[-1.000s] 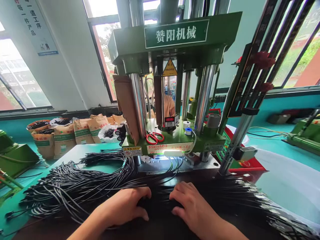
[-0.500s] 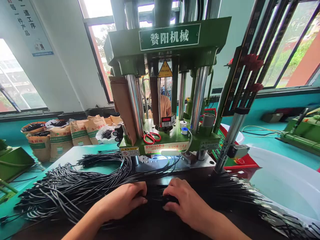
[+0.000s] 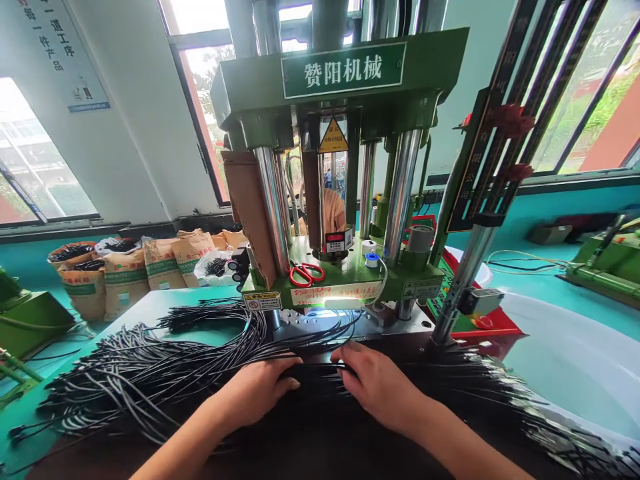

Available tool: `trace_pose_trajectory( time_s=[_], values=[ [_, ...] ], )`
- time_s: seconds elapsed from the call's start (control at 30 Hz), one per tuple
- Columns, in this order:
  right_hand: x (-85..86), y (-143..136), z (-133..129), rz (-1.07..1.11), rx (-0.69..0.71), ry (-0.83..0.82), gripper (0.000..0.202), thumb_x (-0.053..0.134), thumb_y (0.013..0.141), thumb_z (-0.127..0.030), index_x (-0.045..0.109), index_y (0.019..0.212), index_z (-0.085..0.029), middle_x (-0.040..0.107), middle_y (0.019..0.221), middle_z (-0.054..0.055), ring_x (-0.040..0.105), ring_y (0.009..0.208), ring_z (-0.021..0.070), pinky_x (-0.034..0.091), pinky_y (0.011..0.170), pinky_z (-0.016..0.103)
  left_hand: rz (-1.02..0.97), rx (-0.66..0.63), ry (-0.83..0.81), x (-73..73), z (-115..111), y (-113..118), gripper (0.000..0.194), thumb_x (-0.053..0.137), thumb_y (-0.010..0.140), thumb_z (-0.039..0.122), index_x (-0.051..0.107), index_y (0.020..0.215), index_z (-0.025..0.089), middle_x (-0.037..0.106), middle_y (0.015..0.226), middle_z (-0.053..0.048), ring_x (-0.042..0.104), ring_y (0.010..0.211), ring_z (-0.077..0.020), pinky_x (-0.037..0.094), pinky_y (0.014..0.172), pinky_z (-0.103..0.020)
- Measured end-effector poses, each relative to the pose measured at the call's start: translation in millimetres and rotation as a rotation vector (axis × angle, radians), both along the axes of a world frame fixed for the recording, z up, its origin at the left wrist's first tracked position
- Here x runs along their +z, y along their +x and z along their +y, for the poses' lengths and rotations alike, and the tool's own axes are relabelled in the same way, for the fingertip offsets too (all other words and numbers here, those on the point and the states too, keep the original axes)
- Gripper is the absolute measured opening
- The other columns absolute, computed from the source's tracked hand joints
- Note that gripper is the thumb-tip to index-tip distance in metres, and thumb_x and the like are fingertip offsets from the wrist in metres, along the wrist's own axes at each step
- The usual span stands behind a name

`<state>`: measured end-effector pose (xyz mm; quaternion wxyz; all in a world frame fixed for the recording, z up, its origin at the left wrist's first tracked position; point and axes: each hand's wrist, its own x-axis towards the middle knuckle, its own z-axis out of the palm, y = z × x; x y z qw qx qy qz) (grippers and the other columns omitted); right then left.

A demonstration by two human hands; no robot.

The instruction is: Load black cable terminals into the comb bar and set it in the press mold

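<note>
My left hand is curled over black cables just in front of the press, its thumb a little apart from the forefinger. A thin black cable stretches from its fingers across to my right hand, which pinches it between thumb and forefinger. Beside and behind my left hand spreads a big heap of black cables. To the right of my right hand lies another fanned row of black cables with pale pieces near their ends. My palms and the undersides of both hands are hidden.
A green press stands straight ahead, with red-handled scissors and a blue-and-white tape roll on its ledge. A lit lamp glows below. At right are a metal post and a large white tub. Filled sacks stand back left.
Both hands have moved slightly upward toward the press. A dark bunch under my right hand has gone from view; a thin cable now shows between the hands. The camera has shifted slightly.
</note>
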<state>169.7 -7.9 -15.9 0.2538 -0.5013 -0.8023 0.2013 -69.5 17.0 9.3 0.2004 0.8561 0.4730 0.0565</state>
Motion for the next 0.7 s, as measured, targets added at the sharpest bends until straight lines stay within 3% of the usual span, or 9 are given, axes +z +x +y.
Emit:
trace_pose_trajectory(
  time_s=[0.17,0.37,0.47,0.6,0.7],
  values=[
    [-6.9,-1.8,6.5,-0.156,0.003,-0.068,0.016,0.054,0.087,-0.026,0.069,0.089,-0.022,0.066,0.091,0.005,0.06,0.085,0.0199,0.039,0.073,0.027,0.074,0.001,0.051,-3.1,0.9,6.4,0.029,0.051,0.086,0.03,0.062,0.112,0.023,0.065,0.113,-0.005,0.058,0.105,-0.0231,0.044,0.092,-0.033],
    [-10.4,-9.8,9.6,-0.206,0.001,-0.038,0.016,0.056,0.086,-0.024,0.066,0.074,-0.019,0.068,0.077,0.005,0.061,0.076,0.0195,0.036,0.065,0.027,0.07,-0.043,0.076,-3.0,-0.6,7.0,0.025,0.051,0.086,0.023,0.062,0.108,0.024,0.065,0.111,-0.003,0.058,0.103,-0.0222,0.044,0.092,-0.034],
    [-8.1,-10.9,10.5,-0.199,0.009,-0.037,0.018,0.055,0.087,-0.024,0.066,0.073,-0.018,0.068,0.073,0.005,0.061,0.073,0.0197,0.035,0.063,0.027,0.036,-0.091,0.119,-6.5,-0.4,5.0,0.024,0.047,0.088,0.021,0.059,0.109,0.023,0.063,0.113,-0.004,0.058,0.103,-0.0221,0.044,0.093,-0.036],
    [-7.1,-10.6,10.9,-0.173,0.032,-0.016,0.014,0.054,0.088,-0.023,0.067,0.087,-0.019,0.07,0.087,0.005,0.062,0.083,0.0189,0.039,0.069,0.024,0.035,-0.17,0.17,-9.3,0.1,1.5,0.026,0.038,0.093,0.02,0.054,0.113,0.019,0.061,0.116,-0.008,0.056,0.106,-0.023,0.044,0.095,-0.038],
    [-7.0,-10.5,10.9,-0.178,0.038,0.005,0.016,0.053,0.089,-0.024,0.066,0.082,-0.019,0.069,0.083,0.004,0.061,0.08,0.0177,0.039,0.069,0.024,0.051,-0.183,0.192,-10.0,0.6,-0.7,0.028,0.034,0.093,0.019,0.051,0.116,0.016,0.06,0.118,-0.011,0.056,0.108,-0.024,0.044,0.096,-0.04]
  ],
)
